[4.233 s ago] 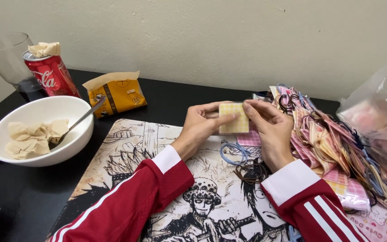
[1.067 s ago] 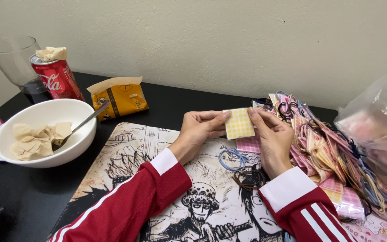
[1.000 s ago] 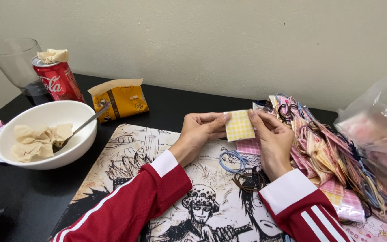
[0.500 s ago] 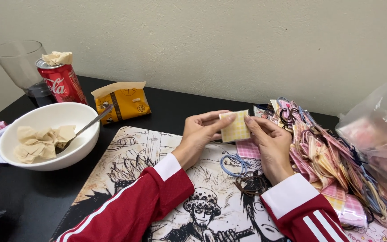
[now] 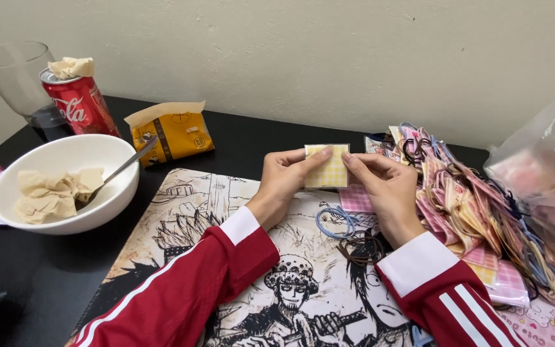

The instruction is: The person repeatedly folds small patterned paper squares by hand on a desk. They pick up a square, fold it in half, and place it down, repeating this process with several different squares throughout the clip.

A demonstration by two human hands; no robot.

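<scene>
Yellow checked card (image 5: 326, 166) lower than before, both hands' grip unchanged.

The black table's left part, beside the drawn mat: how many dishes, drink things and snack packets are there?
White bowl: 1
Spoon: 1
Red drink can: 1
Clear glass: 1
Yellow snack packet: 1
Total: 5

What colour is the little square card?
Yellow and white checked card, head view.

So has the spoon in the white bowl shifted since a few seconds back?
No. The spoon lies as before, handle over the white bowl rim toward the yellow packet, its tip by the crumpled tissues.
</scene>
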